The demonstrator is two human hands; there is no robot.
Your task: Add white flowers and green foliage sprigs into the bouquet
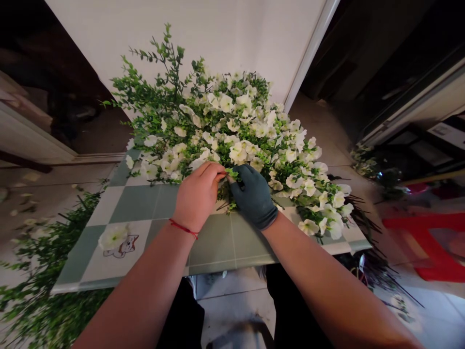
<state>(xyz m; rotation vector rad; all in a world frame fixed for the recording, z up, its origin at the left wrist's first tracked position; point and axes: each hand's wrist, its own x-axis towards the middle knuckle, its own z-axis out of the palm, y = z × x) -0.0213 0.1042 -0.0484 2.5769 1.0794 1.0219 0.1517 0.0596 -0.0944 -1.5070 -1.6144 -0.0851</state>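
Observation:
My left hand (198,194), bare with a red cord at the wrist, is closed in a pinch at a small green leafy sprig (231,173). From the other side my right hand (254,195), in a dark glove, has its fingers closed around the same sprig. The fingertips nearly meet at the front of a big heap of white artificial flowers (238,152) with green leaves. Part of the sprig's stem is hidden by the fingers. One loose white flower head (113,237) lies on the table to the left of my left arm.
The heap rests on a table with a green-and-white checked cover (134,203). Green leafy branches (54,271) lie on the floor at left. A red plastic stool (428,242) stands at right, near dark stems (378,261). A white panel (218,34) rises behind the flowers.

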